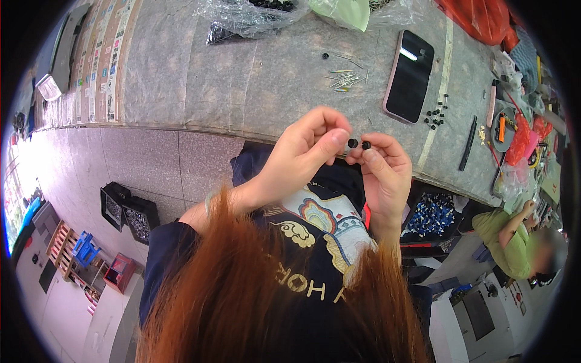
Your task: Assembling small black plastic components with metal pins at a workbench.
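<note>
My left hand [305, 151] and my right hand [384, 172] meet in front of my chest, just below the grey table's edge [242, 130]. My left fingertips pinch a small black ring-shaped part [352, 143]. Between my right thumb and forefinger sits a second small black round part [366, 144], close beside the first. My long reddish hair [242, 290] hangs across the lower part of the picture and hides my lap.
On the table lie a black phone in a pink case [410, 75], a heap of thin metal pins [346, 78], several small black parts [434, 117], a black pen [468, 144] and clear plastic bags [248, 15]. A person in a green top [508, 236] sits at right.
</note>
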